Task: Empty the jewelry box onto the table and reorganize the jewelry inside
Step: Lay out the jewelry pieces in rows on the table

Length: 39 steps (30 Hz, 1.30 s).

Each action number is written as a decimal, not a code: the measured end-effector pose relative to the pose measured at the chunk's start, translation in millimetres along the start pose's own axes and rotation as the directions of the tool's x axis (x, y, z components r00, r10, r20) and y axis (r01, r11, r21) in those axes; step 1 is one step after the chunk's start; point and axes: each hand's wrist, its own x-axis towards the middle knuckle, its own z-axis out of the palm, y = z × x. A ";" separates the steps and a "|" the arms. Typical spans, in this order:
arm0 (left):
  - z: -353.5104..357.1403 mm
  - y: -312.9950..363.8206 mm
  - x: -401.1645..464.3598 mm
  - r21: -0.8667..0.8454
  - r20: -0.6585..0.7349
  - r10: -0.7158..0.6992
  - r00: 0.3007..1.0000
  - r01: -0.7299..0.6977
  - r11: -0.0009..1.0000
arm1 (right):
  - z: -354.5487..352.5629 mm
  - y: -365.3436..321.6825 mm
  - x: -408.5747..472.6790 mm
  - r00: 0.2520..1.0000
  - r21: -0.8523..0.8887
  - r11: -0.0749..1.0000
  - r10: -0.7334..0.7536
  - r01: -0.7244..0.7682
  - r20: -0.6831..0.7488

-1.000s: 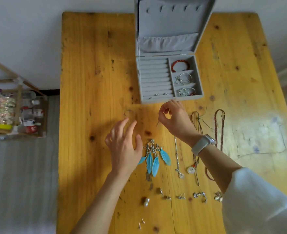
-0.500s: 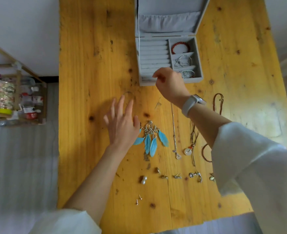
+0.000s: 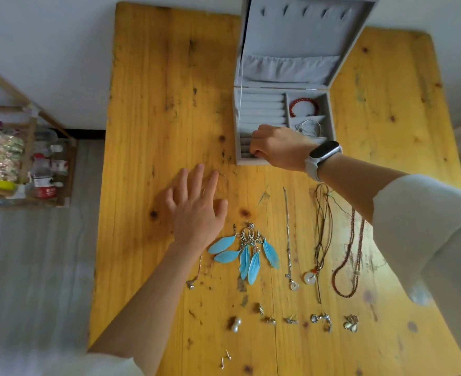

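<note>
The grey jewelry box stands open at the table's far edge, its lid upright. A red bracelet and silver bangles lie in its right compartments. My right hand reaches into the front ring rolls with fingers curled, pinching something too small to identify. My left hand rests flat on the wooden table, fingers spread, just left of the blue feather earrings. To their right lie a silver chain necklace, a cord necklace and a bead necklace.
Nearer me a row of small earrings lies beside pearl earrings and tiny studs. A thin chain runs beside my left forearm. A wooden rack of bottles stands off the table's left side.
My right hand rose from the table in front of the box and reached into the ring rolls. My left hand stayed near the feather earrings and flattened onto the table.
</note>
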 end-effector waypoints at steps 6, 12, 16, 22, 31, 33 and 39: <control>1.0 1.0 1.3 -0.004 0.008 -0.004 1.000 0.004 1.000 | 12.9 1.9 -9.3 0.974 0.030 1.000 0.015 -0.008 -0.227; -5.4 2.1 1.5 -0.042 0.003 -0.002 1.000 0.002 0.999 | 31.1 -53.1 -57.6 0.763 0.493 0.841 0.464 -0.221 -0.451; -5.9 0.5 -12.9 -0.057 0.014 0.014 1.000 -0.013 0.998 | 63.2 -119.6 -126.1 0.703 0.669 0.699 0.608 -0.253 -0.369; 0.5 -0.9 -54.6 -0.082 0.036 0.021 0.999 -0.018 0.997 | 116.9 -200.7 -211.0 0.755 0.720 0.602 0.634 -0.346 -0.167; 12.2 -0.2 -163.2 -0.145 -0.142 -0.056 0.988 0.036 0.989 | 128.6 -248.9 -230.0 0.757 0.624 0.733 0.563 -0.272 -0.331; 19.6 1.8 -193.5 -0.146 -0.186 -0.072 0.980 0.045 0.988 | 129.7 -255.0 -232.4 0.755 0.612 0.759 0.533 -0.225 -0.383; 43.4 3.1 -248.5 -0.106 -0.125 -0.042 0.991 0.028 0.994 | 154.5 -267.2 -239.0 0.817 0.615 0.760 0.483 -0.213 -0.314</control>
